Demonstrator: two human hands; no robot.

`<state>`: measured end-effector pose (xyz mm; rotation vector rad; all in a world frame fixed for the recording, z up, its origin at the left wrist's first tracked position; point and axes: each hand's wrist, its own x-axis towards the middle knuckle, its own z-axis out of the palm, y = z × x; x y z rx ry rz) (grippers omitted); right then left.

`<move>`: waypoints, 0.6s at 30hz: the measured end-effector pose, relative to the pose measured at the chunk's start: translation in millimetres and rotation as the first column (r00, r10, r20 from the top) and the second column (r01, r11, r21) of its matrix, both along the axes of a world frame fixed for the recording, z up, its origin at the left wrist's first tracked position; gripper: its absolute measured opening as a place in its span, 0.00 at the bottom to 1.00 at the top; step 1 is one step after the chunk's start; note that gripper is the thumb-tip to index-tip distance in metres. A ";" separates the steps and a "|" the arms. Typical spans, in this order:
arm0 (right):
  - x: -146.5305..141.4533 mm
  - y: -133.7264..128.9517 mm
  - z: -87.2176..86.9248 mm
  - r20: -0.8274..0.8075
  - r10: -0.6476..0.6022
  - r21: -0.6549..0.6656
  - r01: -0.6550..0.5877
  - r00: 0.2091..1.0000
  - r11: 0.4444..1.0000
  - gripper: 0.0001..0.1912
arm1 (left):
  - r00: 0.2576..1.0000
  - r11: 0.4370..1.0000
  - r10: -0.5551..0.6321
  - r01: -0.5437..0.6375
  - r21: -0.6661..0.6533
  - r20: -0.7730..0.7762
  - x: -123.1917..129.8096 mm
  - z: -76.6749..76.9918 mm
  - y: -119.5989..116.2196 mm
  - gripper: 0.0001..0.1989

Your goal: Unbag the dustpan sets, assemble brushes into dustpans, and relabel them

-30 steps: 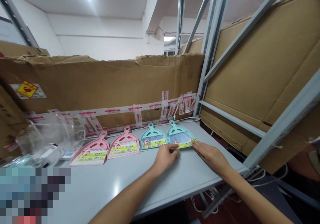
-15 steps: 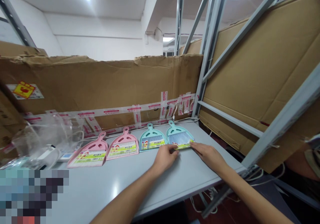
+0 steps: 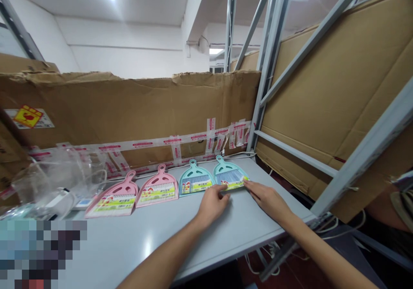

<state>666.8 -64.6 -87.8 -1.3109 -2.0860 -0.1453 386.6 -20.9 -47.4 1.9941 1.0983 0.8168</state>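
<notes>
Four small dustpans with brush sets lie in a row on the pale grey table (image 3: pixel 129 246), their handles pointing away from me. Two are pink (image 3: pixel 111 200) (image 3: pixel 157 188), and two are teal (image 3: pixel 195 179) (image 3: pixel 228 175). Each carries a yellow-green label card. My left hand (image 3: pixel 213 205) holds the lower edge of the rightmost teal dustpan with its fingers. My right hand (image 3: pixel 266 200) has its fingertips on the same dustpan's lower right corner. Part of that dustpan's edge is hidden under my fingers.
Crumpled clear plastic bags (image 3: pixel 54 181) and a white packet lie at the table's left end. Taped cardboard (image 3: pixel 129 108) stands along the back, and grey metal shelving (image 3: pixel 271 65) rises at right. Another person's arm (image 3: pixel 383 207) shows at the right edge. Cables hang below the table.
The view has drifted slightly, so the scene sits a little further left. My hands stay on the teal dustpan, and the row of dustpans has not visibly changed.
</notes>
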 end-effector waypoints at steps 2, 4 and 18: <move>-1.6 1.4 -0.3 -0.005 -0.008 -0.006 0.008 1.000 1.000 0.24 | 1.000 1.000 0.006 -0.006 0.001 -0.010 0.9 0.2 0.2 0.26; -2.7 3.7 -1.1 -0.011 -0.024 -0.016 0.024 1.000 1.000 0.23 | 1.000 1.000 0.005 -0.004 0.011 -0.028 2.5 -0.2 1.1 0.26; -1.4 21.4 -9.9 0.039 -0.036 -0.157 0.041 0.999 0.987 0.29 | 0.739 0.954 0.106 0.114 0.278 -0.665 11.2 32.5 10.9 0.18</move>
